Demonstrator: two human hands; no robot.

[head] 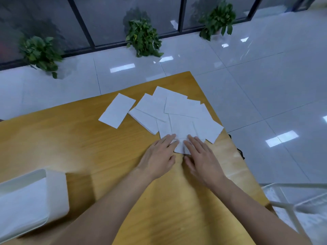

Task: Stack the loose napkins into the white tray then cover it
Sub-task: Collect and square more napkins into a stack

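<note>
White tray [56,191] is parked at the near-left of the worktop [70,138], well apart from the napkins. It is cropped by the frame edge and blurred, so its contents can't be told. One napkin [117,110] is left alone just beside the fanned napkin pile [177,114] at the far-right corner. Left grip [159,156] and right grip [201,156] are laid flat on the pile's near edge, fingers straight, nothing clasped. This is judged to be pinning the sheets so they can be gathered square. Sheet count is lost in the overlaps. No cover can be identified. A white frame [286,206] at lower right is cropped and unclear.
</note>
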